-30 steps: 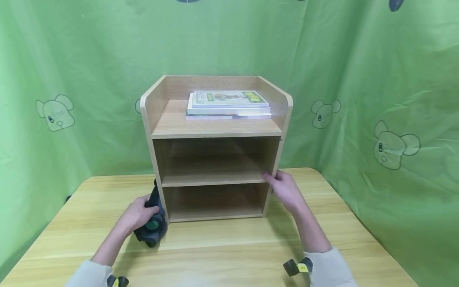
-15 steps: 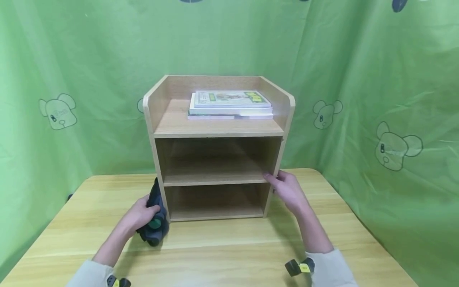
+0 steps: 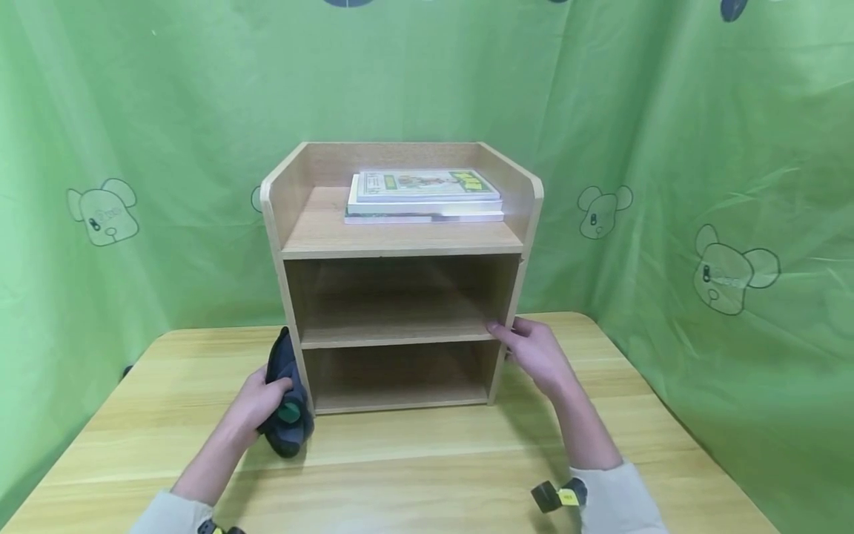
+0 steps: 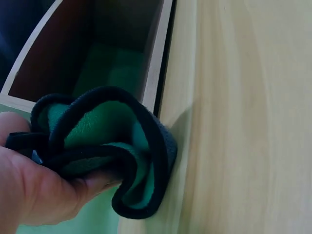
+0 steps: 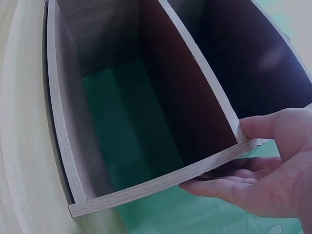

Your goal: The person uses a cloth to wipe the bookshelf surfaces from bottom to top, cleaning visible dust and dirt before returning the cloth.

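Observation:
A wooden shelf unit [image 3: 400, 242] with two lower compartments and a railed top stands upright on the table. My left hand [image 3: 252, 404] grips a bunched cloth [image 3: 287, 434], dark blue outside and green inside with black edging, against the outer face of the unit's left side panel. In the left wrist view the folded cloth [image 4: 95, 124] bulges out past the thumb, close to the panel's lower front corner. My right hand [image 3: 537, 360] holds the right side panel, thumb inside at the middle shelf and fingers [image 5: 214, 187] behind the panel's outer face.
Several books [image 3: 427, 194] lie stacked on the unit's top board. The wooden table [image 3: 414, 467] has rounded far corners. A green curtain [image 3: 427, 74] with bear drawings hangs close behind and along both sides.
My left hand has shifted slightly along the left panel, and the cloth is folded differently, its upper part spread wider. The right hand keeps its hold, and the unit stays in place.

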Action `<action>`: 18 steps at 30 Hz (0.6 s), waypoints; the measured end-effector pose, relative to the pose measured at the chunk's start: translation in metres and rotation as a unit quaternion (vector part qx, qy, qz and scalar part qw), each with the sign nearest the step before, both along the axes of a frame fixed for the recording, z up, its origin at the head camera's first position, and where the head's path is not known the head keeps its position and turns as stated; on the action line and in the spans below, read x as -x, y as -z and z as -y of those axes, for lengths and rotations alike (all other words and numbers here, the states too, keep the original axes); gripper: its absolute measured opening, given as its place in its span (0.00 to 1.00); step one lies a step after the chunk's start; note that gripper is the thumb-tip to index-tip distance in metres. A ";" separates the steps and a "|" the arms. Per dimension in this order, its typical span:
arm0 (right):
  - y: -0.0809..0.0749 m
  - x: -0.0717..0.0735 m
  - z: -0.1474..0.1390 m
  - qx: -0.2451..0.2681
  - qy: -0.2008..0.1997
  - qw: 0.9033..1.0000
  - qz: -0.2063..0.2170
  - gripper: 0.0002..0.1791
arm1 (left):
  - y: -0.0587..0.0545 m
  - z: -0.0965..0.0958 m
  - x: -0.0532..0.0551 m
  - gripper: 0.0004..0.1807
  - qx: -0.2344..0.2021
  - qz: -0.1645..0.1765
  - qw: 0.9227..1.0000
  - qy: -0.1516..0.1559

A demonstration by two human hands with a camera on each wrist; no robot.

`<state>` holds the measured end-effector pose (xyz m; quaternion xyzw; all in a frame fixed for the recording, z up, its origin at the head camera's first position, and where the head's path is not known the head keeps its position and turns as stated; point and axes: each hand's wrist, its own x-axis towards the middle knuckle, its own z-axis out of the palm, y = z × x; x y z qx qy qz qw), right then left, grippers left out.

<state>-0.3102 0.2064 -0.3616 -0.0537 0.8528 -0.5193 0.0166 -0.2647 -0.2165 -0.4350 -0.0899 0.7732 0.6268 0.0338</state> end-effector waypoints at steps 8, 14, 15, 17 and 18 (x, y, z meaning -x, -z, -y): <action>-0.002 -0.002 0.000 -0.001 -0.011 1.000 0.008 0.39 | -0.014 0.002 -0.001 0.21 -0.026 0.004 1.000 -0.003; -0.001 -0.001 -0.001 0.010 -0.012 1.000 0.007 0.38 | -0.054 0.003 -0.003 0.22 -0.024 -0.021 0.999 -0.014; -0.001 -0.001 -0.001 0.011 -0.012 1.000 0.006 0.38 | -0.063 0.003 -0.004 0.22 -0.031 -0.028 0.999 -0.019; -0.001 -0.001 0.000 0.014 -0.013 1.000 0.004 0.38 | -0.085 0.001 -0.007 0.22 -0.041 -0.045 0.998 -0.031; -0.001 -0.001 0.000 0.014 -0.012 1.000 0.004 0.38 | -0.096 0.000 -0.009 0.23 -0.044 -0.056 0.997 -0.036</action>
